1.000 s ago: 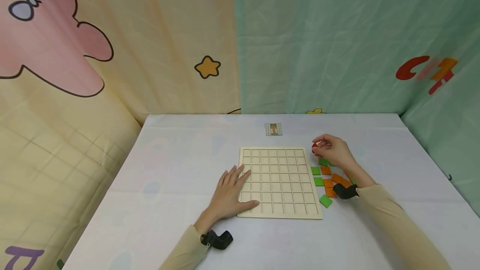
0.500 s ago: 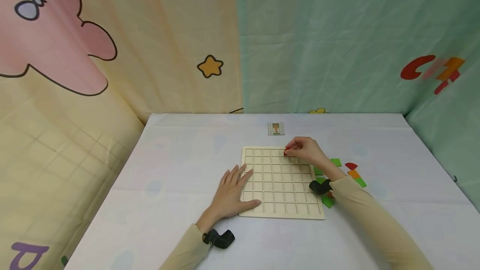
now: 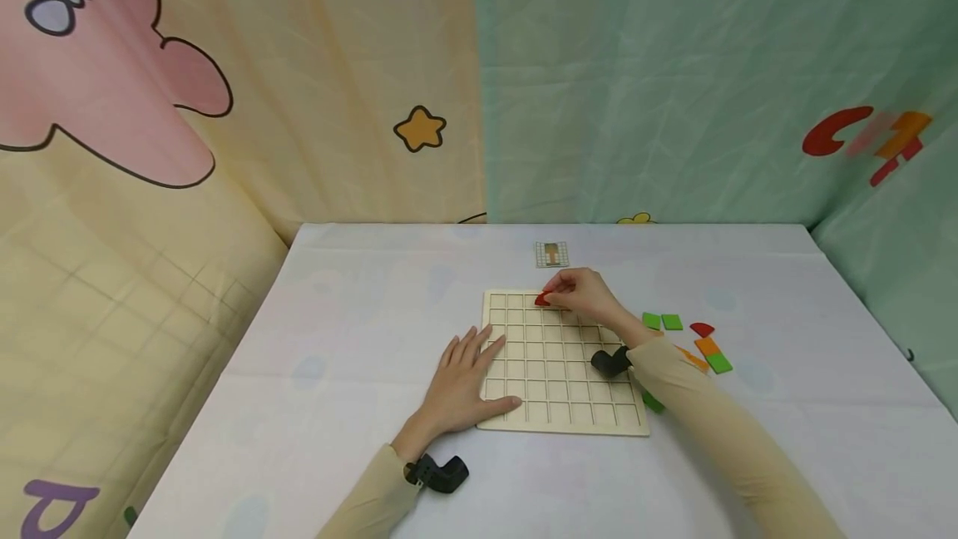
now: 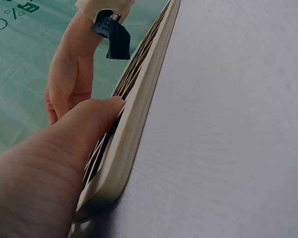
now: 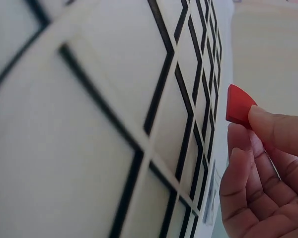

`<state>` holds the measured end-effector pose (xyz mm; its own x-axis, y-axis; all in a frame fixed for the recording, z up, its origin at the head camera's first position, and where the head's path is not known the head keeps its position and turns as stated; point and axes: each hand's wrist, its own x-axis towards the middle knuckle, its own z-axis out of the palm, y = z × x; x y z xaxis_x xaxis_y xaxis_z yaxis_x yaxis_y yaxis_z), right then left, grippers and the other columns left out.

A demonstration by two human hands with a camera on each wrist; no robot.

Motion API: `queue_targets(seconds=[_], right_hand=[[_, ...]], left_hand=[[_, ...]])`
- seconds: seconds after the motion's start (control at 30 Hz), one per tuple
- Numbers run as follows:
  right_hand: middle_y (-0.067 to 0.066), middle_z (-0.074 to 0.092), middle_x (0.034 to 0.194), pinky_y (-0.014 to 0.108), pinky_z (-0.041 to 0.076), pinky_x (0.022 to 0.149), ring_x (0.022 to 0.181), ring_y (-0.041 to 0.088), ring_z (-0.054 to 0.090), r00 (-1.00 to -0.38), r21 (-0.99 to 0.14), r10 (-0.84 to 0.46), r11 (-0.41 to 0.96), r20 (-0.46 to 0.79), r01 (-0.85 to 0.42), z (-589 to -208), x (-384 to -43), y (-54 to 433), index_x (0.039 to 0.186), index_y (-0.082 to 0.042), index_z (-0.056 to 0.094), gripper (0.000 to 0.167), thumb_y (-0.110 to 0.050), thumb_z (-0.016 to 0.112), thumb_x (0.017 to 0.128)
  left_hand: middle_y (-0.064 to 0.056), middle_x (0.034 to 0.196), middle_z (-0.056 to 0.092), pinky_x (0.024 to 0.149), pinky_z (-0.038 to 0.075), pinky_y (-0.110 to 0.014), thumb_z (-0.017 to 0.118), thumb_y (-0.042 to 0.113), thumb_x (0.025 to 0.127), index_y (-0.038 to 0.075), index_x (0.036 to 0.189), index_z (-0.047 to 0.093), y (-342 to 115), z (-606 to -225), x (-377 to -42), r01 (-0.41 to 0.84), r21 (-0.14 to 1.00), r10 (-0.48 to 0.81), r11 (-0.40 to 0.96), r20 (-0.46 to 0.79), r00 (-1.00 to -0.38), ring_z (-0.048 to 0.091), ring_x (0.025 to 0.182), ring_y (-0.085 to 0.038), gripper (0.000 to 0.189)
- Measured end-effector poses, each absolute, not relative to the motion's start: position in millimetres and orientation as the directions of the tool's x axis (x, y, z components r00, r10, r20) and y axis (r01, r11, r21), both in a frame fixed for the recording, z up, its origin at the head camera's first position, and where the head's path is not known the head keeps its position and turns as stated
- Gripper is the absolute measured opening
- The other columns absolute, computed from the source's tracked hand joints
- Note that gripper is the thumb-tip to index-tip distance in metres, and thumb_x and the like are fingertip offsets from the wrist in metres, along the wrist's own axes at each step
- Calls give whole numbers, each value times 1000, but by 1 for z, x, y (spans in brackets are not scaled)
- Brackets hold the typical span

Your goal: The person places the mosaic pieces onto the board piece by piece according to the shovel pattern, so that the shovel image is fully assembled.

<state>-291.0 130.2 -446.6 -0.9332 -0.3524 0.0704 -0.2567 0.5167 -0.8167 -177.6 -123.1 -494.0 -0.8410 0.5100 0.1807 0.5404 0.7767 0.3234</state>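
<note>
A pale wooden grid board lies flat on the white table. My left hand rests on its left edge, fingers spread, and the left wrist view shows the thumb pressed on the board's near rim. Over the board's far edge, my right hand pinches a red quarter-round tile between thumb and fingers. The right wrist view shows that tile apart from the grid. In the head view the same red tile appears above the top row of cells; whether it touches there I cannot tell.
Right of the board lie loose green tiles, orange tiles and another red quarter-round tile; the right forearm partly hides them. A small pattern card lies beyond the board's far edge. Printed curtains stand behind the table.
My right hand has carried the red tile leftward from beside the board's far right corner to over its top row. The left hand stays on the board's left edge.
</note>
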Motion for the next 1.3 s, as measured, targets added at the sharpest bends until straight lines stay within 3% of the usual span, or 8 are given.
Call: queue_targets(seconds=[0.5, 1.3], right_hand=[[3, 65, 80, 35, 50, 69, 71, 17, 60, -916, -766, -387, 554, 110, -326, -453, -301, 116, 90, -2, 70, 6, -7, 70, 86], [3, 65, 79, 32, 48, 64, 69, 17, 58, -908, -719, -420, 636, -16, -281, -448, -310, 113, 90, -3, 71, 5, -7, 68, 87]], left_hand=[[-7, 156, 17, 113, 4, -45, 52, 68, 83, 16, 151, 26, -123, -496, -178, 529, 323, 507, 785, 155, -848, 7, 143, -27, 90], [-8, 156, 17, 113, 3, -44, 52, 67, 83, 16, 151, 26, -122, -495, -179, 530, 318, 509, 786, 155, -847, 8, 143, -28, 89]])
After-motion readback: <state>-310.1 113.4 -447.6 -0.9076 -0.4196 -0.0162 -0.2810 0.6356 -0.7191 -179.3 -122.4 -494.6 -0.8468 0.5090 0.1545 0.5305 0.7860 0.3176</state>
